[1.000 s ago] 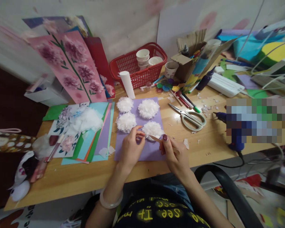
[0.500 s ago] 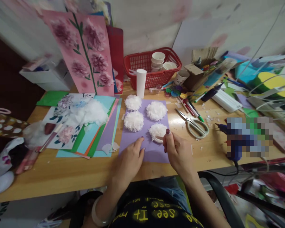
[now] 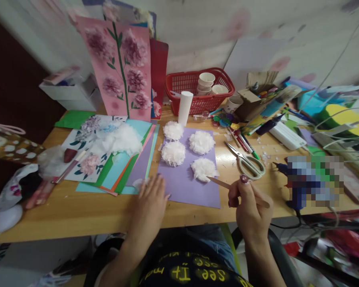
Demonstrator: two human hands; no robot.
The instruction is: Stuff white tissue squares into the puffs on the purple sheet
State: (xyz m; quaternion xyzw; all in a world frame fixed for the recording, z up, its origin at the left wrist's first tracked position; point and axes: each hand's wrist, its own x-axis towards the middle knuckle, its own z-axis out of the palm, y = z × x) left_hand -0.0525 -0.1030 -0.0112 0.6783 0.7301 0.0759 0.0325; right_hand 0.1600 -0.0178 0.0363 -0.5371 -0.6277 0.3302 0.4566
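Observation:
My right hand is closed around a flat wooden craft stick. The stick's thin end reaches left to the lower edge of the front-right white fluffy paper flower; I cannot tell whether they touch. Several such flowers, among them the front-left flower and the back-right flower, lie on a sheet of purple paper. Fingers stretched out, my left hand rests by the purple sheet's left edge, near white scraps, and holds nothing.
White-handled scissors and a blurred-out blue glue gun lie to the right. Behind stand a white paper roll and a red basket with paper cups. Coloured papers and white cotton fluff are on the left.
My right hand has drawn back to the right with the craft stick, away from the front-right flower. My left hand has moved left off the purple paper. The view has shifted slightly.

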